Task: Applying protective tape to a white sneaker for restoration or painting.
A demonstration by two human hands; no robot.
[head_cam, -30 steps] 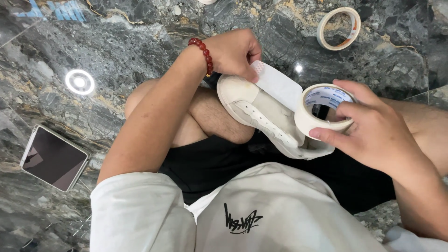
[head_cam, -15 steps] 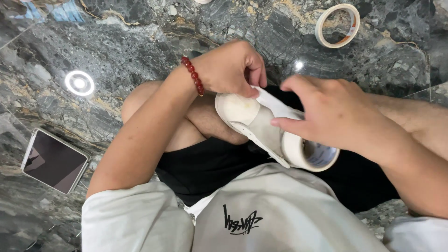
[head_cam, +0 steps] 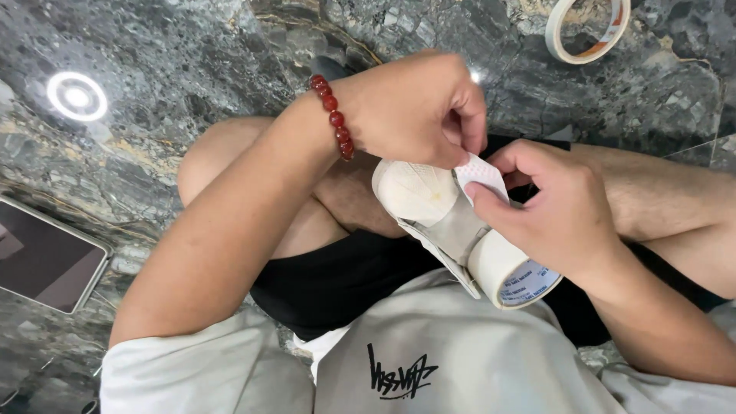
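Your left hand (head_cam: 418, 107), with a red bead bracelet (head_cam: 332, 115) on its wrist, is curled shut, its fingertips pinching the free end of the white tape strip (head_cam: 481, 172) just above the toe of the white shoe (head_cam: 418, 195). Your right hand (head_cam: 556, 211) is closed around the roll of white tape (head_cam: 512, 270), thumb pressing the strip down where it meets the shoe, and the roll sits against the shoe's side with its open core facing down and to the right. The shoe rests in your lap over the black shorts (head_cam: 345, 280), toe pointing up toward the dark marble floor (head_cam: 192, 61). A second tape roll (head_cam: 586, 31) lies on the floor at the top right, well apart from your hands, and a dark tablet (head_cam: 46, 257) lies at the left edge.
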